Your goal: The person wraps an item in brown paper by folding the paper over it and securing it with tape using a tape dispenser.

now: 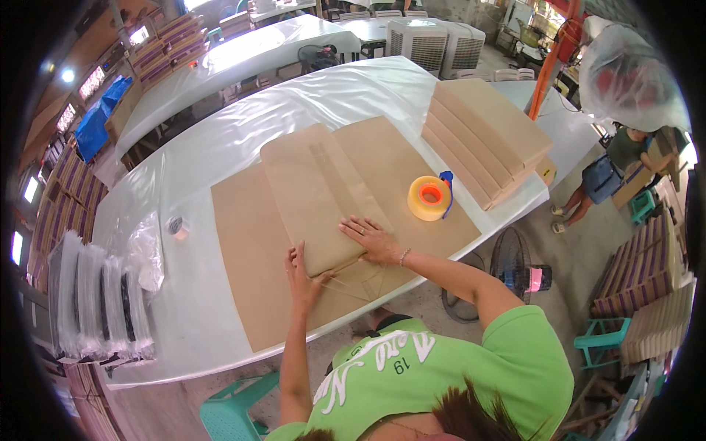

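Note:
A long flat parcel wrapped in brown kraft paper [314, 192] lies on a large brown paper sheet [246, 273]. At its near-left corner, my left hand [301, 278] has its fingers stretched along the side, and the thumb points across the near end. My right hand [373, 239] rests flat on top of the parcel near that end, fingers spread. Creased paper flaps [365, 283] stick out from the near end toward the table edge. To the right, a roll of clear yellowish tape [418, 208] with an orange core and a blue piece lies on the sheet.
Folded brown packages [482, 143] are stacked at the table's back right. Plastic-wrapped bundles [99, 301] stand at the left, near a small roll [177, 227]. A black fan [511, 261] and a green stool [235, 408] stand by the near edge. Another person [614, 173] stands at far right.

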A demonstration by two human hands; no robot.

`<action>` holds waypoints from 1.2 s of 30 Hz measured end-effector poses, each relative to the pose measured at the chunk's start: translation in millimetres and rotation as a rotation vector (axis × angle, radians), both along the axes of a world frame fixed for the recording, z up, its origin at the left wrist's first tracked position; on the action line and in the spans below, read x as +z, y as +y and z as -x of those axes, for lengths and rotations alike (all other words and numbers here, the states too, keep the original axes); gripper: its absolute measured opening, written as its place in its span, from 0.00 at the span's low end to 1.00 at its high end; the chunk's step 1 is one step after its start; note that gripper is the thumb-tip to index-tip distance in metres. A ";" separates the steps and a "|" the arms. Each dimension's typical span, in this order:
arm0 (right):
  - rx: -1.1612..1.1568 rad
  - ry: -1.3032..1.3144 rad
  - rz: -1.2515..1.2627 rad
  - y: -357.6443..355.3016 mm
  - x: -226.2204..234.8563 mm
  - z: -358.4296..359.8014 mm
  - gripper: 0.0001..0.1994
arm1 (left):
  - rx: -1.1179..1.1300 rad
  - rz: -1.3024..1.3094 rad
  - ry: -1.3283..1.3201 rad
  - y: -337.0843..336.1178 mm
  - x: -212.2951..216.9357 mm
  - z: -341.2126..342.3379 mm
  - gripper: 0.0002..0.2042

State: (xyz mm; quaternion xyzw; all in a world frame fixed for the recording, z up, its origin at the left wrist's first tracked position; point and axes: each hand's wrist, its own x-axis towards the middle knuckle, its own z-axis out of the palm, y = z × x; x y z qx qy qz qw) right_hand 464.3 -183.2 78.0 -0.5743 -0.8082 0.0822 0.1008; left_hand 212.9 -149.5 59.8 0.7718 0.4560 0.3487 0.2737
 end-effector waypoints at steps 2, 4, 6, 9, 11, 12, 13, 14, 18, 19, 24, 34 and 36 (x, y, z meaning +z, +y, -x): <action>0.003 0.008 -0.006 -0.4 1.4 0.1 0.52 | -0.021 0.050 -0.001 3.9 -3.8 3.9 0.50; 0.016 0.019 -0.015 0.9 3.4 4.1 0.51 | -0.019 0.055 0.002 5.7 -15.0 9.3 0.50; 0.007 0.030 -0.020 -1.6 2.6 2.4 0.51 | 0.011 0.059 -0.041 0.9 -14.3 4.1 0.50; -0.001 0.009 -0.022 -1.4 2.3 2.6 0.50 | 0.045 0.088 -0.102 -3.8 -16.6 1.5 0.50; 0.002 0.003 -0.032 -1.4 2.1 1.9 0.50 | 0.058 0.072 -0.105 -5.8 -17.4 0.7 0.51; 0.001 -0.001 -0.039 -1.3 1.9 1.0 0.50 | 0.061 0.042 -0.087 -6.4 -16.9 -0.1 0.51; 0.008 -0.001 -0.038 -1.9 1.3 0.7 0.50 | 0.064 0.013 -0.069 -7.2 -16.4 -1.0 0.51; 0.011 -0.001 -0.040 -1.8 1.1 -0.5 0.50 | 0.071 -0.004 -0.035 -7.7 -13.1 -2.9 0.51; 0.022 0.004 -0.027 -0.8 2.9 0.5 0.50 | 0.061 -0.074 0.109 -6.6 -8.9 3.4 0.52; 0.022 0.007 -0.029 0.2 4.3 2.1 0.50 | 0.050 -0.093 0.148 -4.8 -10.1 6.9 0.52; 0.000 0.004 -0.024 -2.8 6.2 2.1 0.50 | 0.141 -0.032 -0.004 -7.0 -15.9 3.2 0.53; -0.003 0.035 -0.037 -1.1 4.0 1.7 0.51 | -0.168 -0.289 0.519 -0.9 25.4 -24.7 0.43; 0.012 0.038 -0.048 -0.2 5.4 4.8 0.51 | -0.193 -0.285 0.516 4.3 15.1 -20.4 0.42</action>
